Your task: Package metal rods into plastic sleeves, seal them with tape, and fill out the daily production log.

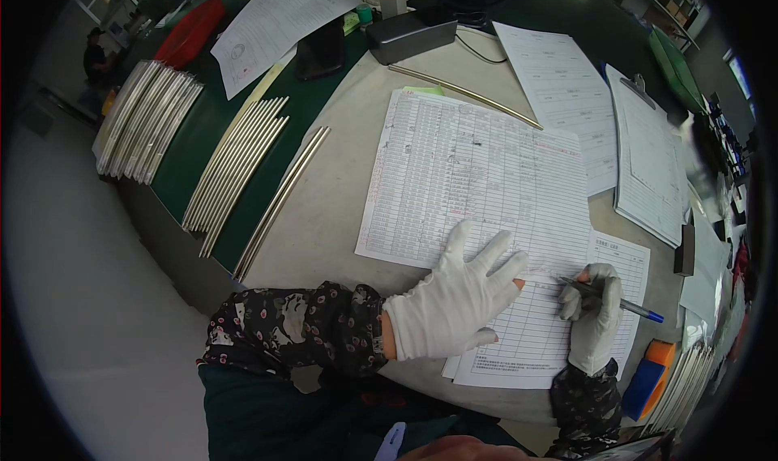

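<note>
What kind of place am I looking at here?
Likely a factory inspection or record-keeping bench: rows of metal rods lie on the table, printed forms cover it, and the gloved right hand holds a pen over them.

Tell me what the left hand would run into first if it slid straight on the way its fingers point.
The left hand lies flat on a printed form, fingers aimed up and right. Sliding on, it would likely cross only paper, then reach the clipboard. The right hand with its pen sits just below that line.
</note>
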{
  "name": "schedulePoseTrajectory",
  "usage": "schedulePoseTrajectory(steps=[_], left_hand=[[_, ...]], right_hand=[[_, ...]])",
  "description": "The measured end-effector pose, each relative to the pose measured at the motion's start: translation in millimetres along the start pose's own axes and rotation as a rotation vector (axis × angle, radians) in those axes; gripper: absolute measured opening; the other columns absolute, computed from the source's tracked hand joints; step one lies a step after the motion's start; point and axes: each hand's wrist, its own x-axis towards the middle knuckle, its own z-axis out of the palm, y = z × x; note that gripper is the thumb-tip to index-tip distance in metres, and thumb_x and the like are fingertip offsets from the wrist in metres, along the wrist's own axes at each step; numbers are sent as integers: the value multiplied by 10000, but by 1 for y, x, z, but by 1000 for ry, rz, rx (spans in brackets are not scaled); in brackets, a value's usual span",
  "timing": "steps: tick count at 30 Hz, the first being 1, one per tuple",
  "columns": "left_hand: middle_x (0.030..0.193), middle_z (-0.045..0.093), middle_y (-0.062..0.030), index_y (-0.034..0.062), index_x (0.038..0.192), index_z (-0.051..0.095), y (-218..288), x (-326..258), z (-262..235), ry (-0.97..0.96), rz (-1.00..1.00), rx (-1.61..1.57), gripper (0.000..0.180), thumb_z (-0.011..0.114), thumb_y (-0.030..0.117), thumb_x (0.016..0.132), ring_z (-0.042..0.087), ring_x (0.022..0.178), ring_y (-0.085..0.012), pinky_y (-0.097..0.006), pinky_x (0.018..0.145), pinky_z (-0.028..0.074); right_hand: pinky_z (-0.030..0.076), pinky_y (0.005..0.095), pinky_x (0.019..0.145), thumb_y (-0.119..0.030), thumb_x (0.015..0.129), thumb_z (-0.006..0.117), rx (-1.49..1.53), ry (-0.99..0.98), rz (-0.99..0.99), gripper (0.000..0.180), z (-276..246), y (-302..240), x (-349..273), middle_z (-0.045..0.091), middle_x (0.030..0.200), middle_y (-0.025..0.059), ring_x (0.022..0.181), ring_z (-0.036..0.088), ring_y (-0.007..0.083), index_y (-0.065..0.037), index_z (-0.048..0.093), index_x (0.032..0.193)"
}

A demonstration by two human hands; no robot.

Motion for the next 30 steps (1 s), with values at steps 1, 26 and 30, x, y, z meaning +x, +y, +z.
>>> schedulePoseTrajectory(steps=[1,26,30], left_hand=[[1334,368,-143,66,1151,551,0,0,0,-1,-1,-2,602,567,528,766,267,1274,-346,-654,934,241],[1313,369,-141,52,1080,576,0,0,2,17,2,-33,562,613,494,735,269,1263,-348,-643,930,243],[1310,369,-144,47,1078,576,0,-1,3,48,6,-44,564,615,491,734,272,1260,-350,-648,929,236]], right_hand=[[328,192,437,-437,952,348,-5,-2,6,461,1,-1,0,562,609,99,454,458,99,-9,507,892],[320,196,442,-462,939,365,-58,-31,23,461,-2,-2,0,572,628,94,465,471,98,-28,515,895],[320,196,443,-459,941,362,-44,-38,26,459,-2,-3,-1,572,629,92,469,473,98,-28,515,895]])
